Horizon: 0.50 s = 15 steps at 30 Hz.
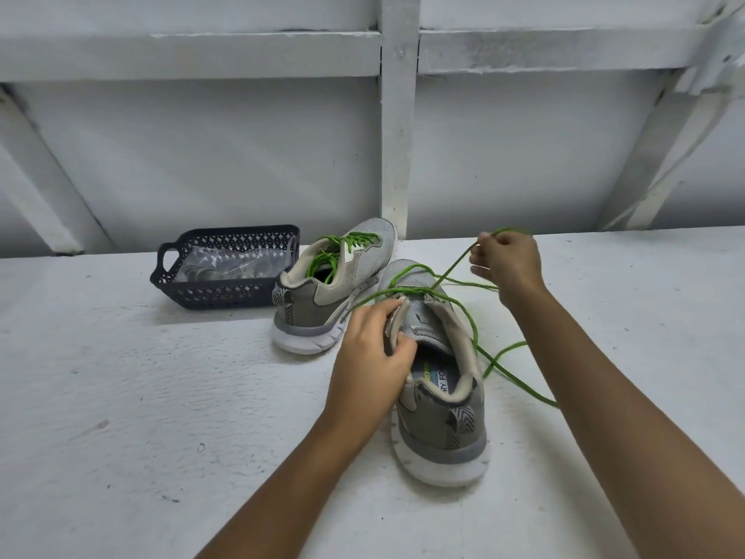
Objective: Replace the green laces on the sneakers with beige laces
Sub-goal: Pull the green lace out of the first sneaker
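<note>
Two grey sneakers stand on a white surface. The near sneaker (443, 413) points away from me, heel toward the camera. My left hand (373, 353) grips its left collar edge beside the tongue. My right hand (506, 262) is raised beyond the toe and pinches a loose green lace (469, 316), which runs from the shoe's eyelets and trails in loops across the surface to the right. The far sneaker (334, 284) stands behind on the left, still threaded with its green lace (354, 240).
A dark plastic basket (225, 294) holding a clear plastic packet (234, 264) sits left of the far sneaker. A white wall with posts and beams rises behind the white surface (141, 397).
</note>
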Motion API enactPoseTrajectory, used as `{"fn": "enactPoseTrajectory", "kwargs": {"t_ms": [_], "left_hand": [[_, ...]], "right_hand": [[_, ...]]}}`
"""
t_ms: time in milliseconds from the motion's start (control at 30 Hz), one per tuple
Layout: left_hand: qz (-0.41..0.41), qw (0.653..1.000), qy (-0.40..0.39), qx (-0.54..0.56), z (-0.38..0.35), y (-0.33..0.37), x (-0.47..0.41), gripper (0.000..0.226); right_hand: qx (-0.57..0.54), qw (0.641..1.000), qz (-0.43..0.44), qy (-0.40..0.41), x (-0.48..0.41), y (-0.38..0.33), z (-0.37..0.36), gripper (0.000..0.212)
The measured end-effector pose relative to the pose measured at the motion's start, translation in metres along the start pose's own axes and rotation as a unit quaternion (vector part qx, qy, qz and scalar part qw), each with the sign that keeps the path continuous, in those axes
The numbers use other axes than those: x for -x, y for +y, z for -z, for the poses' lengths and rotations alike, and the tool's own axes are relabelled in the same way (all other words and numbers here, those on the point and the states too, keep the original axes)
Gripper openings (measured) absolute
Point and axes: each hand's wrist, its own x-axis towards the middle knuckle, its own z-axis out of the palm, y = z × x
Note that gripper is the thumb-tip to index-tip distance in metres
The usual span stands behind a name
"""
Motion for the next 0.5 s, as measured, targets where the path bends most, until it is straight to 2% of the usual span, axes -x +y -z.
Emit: {"fn": "enactPoseTrajectory", "kwargs": {"t_ms": [33,100,167,200,233,300,400,467,500], "left_hand": [[-0.002,1.000,0.003,0.000,0.000,0.000,0.000,0.039],[-0.004,1.000,0.006,0.001,0.000,-0.001,0.000,0.039],[-0.002,1.000,0.005,0.003,-0.001,0.000,0.000,0.039],[-0.001,1.000,0.006,0.005,-0.001,0.000,0.000,0.039],[-0.002,1.000,0.006,0.007,-0.001,0.000,0.000,0.039],[-0.002,1.000,0.005,0.010,0.000,0.000,0.000,0.039],[0.000,1.000,0.001,0.012,0.001,0.000,0.001,0.039],[0.001,1.000,0.002,0.010,0.000,0.001,0.000,0.039],[0.001,1.000,0.003,0.008,0.000,0.001,0.000,0.039]], "right_hand": [[-0.005,1.000,-0.007,-0.004,0.001,0.001,0.000,0.028],[0.035,0.996,-0.035,-0.072,0.010,0.008,-0.005,0.025],[0.169,0.971,-0.029,-0.164,0.019,0.018,-0.009,0.022],[0.221,0.958,-0.011,-0.182,0.021,0.021,-0.011,0.021],[0.238,0.954,0.007,-0.180,0.022,0.023,-0.012,0.021],[0.179,0.972,0.003,-0.155,0.018,0.020,-0.010,0.021],[0.030,0.998,-0.015,-0.052,0.008,0.007,-0.001,0.021],[-0.005,1.000,-0.010,0.009,0.003,0.002,0.004,0.024],[-0.011,1.000,-0.013,0.014,0.003,0.001,0.004,0.024]]}}
